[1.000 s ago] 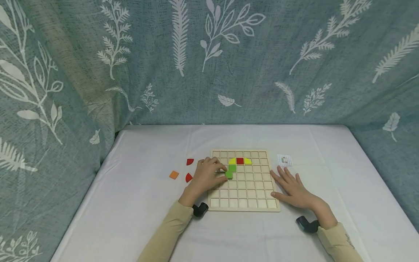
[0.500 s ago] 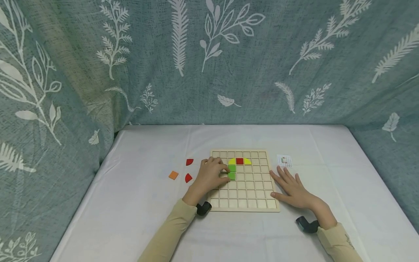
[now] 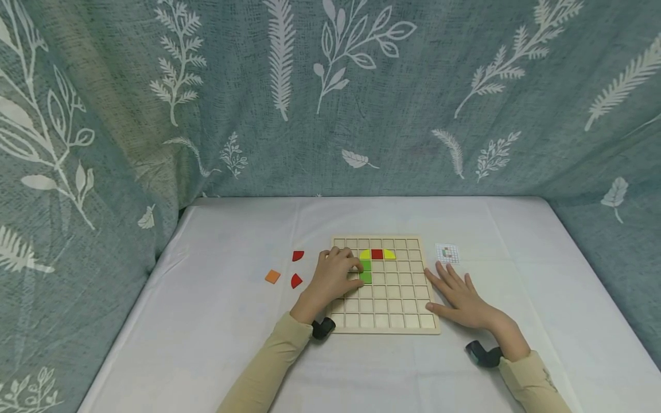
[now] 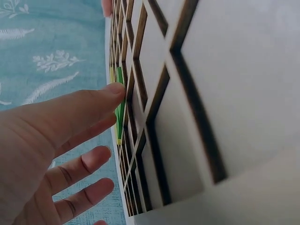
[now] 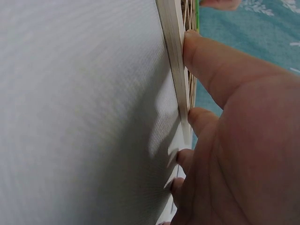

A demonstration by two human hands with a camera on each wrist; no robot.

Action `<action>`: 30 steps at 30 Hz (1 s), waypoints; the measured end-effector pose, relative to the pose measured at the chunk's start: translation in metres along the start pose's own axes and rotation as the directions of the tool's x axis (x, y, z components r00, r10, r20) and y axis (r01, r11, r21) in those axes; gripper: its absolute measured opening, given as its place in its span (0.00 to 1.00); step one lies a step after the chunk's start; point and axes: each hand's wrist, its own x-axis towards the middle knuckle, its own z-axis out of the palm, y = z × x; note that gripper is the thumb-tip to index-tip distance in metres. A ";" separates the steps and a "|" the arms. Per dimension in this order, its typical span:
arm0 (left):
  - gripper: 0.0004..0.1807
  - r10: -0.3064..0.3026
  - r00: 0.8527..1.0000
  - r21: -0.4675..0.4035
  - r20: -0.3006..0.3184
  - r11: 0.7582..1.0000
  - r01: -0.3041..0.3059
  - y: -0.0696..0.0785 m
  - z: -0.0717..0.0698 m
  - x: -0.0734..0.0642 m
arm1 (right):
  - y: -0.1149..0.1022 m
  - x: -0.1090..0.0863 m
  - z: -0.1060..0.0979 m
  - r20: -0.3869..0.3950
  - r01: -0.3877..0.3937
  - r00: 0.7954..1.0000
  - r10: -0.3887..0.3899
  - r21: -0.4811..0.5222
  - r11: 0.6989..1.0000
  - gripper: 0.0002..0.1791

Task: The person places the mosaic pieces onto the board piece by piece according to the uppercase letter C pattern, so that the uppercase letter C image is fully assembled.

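Note:
A wooden grid board (image 3: 388, 331) lies flat on the table. My left hand (image 3: 334, 275) is over its left part, thumb and index finger pinching the edges of a green square tile (image 3: 366, 279). That tile sits in or at a cell, just below another green square tile (image 3: 366, 265). Above them run a yellow quarter-round tile (image 3: 365, 254), a red square tile (image 3: 377, 254) and a second yellow quarter-round tile (image 3: 389, 254). My right hand (image 3: 462, 301) has its fingers spread, with thumb and index finger touching the board's right rim (image 5: 174, 51).
Left of the board lie two red quarter-round tiles (image 3: 298, 256) and an orange square tile (image 3: 272, 276). A small printed pattern card (image 3: 447, 253) is beside the board's upper right. White cloth (image 3: 206, 275) covers the table, with a leafy blue-green curtain (image 3: 310, 143) behind.
My left hand has shifted slightly right, bringing the lower green tile into line under the upper one. It has barely moved in the last half second. My right hand stays at the rim.

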 end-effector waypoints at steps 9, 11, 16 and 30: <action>0.12 -0.049 0.999 -0.048 0.004 0.998 0.049 -0.010 -0.006 0.000 | -0.001 0.000 -0.001 -0.004 0.001 1.000 -0.001 0.002 1.000 0.41; 0.13 -0.064 0.998 -0.069 -0.002 0.996 0.064 -0.013 -0.009 -0.001 | -0.002 -0.001 -0.001 -0.010 0.008 1.000 -0.008 0.000 1.000 0.41; 0.12 -0.102 0.994 -0.065 -0.035 0.993 0.100 -0.024 -0.014 -0.004 | -0.002 -0.002 -0.002 -0.012 0.012 1.000 -0.012 -0.003 1.000 0.41; 0.12 -0.182 0.981 -0.063 -0.068 0.982 0.178 -0.053 -0.025 -0.016 | 0.001 -0.001 -0.001 -0.003 0.012 1.000 -0.012 0.008 1.000 0.41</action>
